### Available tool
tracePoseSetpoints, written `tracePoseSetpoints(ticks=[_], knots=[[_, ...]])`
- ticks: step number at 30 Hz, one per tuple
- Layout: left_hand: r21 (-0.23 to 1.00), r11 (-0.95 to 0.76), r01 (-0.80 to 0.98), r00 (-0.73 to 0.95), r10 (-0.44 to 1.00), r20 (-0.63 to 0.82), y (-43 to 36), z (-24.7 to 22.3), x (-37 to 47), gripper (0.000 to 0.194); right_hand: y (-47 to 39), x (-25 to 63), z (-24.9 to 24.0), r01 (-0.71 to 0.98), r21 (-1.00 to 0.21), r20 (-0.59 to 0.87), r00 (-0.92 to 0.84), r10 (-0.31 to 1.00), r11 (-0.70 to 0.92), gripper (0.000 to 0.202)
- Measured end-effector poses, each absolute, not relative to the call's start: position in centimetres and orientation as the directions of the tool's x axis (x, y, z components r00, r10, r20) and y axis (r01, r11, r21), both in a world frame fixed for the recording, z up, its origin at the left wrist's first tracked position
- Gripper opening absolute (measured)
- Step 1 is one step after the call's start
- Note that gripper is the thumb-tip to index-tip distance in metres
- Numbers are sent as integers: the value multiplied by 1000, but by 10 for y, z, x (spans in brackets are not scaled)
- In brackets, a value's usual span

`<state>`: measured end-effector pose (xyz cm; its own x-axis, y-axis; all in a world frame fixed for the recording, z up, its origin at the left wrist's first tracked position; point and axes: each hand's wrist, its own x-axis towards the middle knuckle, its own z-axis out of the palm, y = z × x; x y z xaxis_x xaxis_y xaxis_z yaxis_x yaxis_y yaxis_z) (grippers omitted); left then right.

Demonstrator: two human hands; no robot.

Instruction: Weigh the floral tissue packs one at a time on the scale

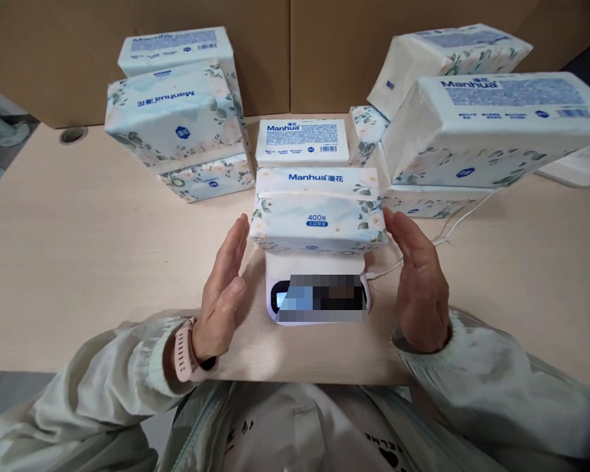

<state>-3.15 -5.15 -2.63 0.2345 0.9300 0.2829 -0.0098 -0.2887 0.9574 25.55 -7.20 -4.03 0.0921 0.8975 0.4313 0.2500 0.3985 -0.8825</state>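
A pack of tissues (319,203) with a floral print lies on a small white digital scale (314,263), whose display is blurred out. My left hand (225,288) is held upright just left of the pack, fingers straight and a gap between. On the other side my right hand (420,282) stands with fingers extended, its fingertips close to the pack's right end; whether they touch it I cannot tell. Neither hand is wrapped around anything. Directly behind the scale is another tissue pack (302,143), label facing up.
Stacked tissue packs (177,124) stand at the back left, and more stacked packs (496,131) at the back right. A white cable (447,233) runs from the scale towards the right. Brown cardboard (319,59) borders the table (78,262) at the back, near a round hole (73,136).
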Motion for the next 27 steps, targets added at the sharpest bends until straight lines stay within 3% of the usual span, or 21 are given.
tracePoseSetpoints(ticks=[12,27], knots=[[968,-251,8,257,936,240,-50,-24,-31,61,-76,254,-31,286,-901,362,76,929,328,57],[956,-293,-12,311,908,282,-51,-24,-31,60,-73,251,-37,252,-888,417,92,904,384,52]])
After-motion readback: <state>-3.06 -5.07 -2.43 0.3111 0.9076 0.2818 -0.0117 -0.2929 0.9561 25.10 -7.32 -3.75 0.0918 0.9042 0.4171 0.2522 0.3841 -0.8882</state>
